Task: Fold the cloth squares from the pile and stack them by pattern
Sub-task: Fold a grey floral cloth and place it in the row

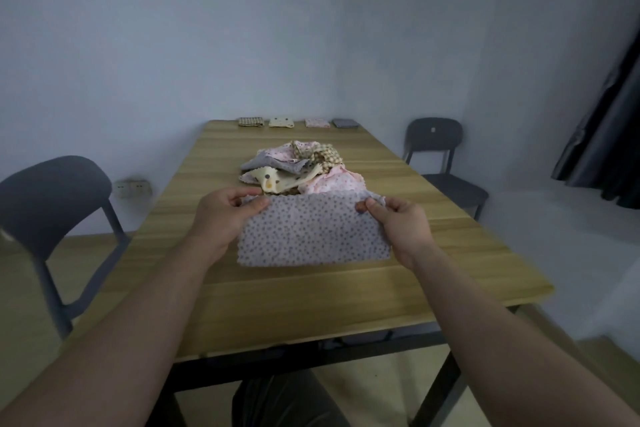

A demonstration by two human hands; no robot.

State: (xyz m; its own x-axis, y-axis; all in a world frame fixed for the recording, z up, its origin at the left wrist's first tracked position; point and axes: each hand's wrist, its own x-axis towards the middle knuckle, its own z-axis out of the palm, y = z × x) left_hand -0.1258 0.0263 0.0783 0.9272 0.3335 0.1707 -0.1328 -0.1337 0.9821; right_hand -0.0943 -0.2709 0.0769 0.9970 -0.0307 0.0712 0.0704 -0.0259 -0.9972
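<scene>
Mid-frame on the table sits the pile of loose cloth squares: pink floral, grey dotted, brown check and a cream one w/ spots, all crumpled together. Along the table's far edge, just above the pile in the frame, four small folded stacks sit in a row, apart from each other. Left to right they are the checked stack, cream stack, pink stack and grey stack.

Below the pile in the frame, the grey dotted cloth is held by its two top corners, spread as a wide rectangle. Its top edge overlaps the pile's near side. Can't tell if its bottom edge touches the tabletop.

The left hand has its thumb laid over the cloth's top-left corner, w/ the other fingers curled behind, gripping it. The right hand pinches the top-right corner between thumb & forefinger, the rest of its fingers curled under. Both forearms are bare and come in from the bottom corners.

The table is light wood-grain w/ a dark frame & legs. There's a grey chair at left and another chair right of centre. A plain pale wall is behind, w/ a wall socket low at left. A dark curtain hangs at the right edge. Dark trousers show at bottom centre.
</scene>
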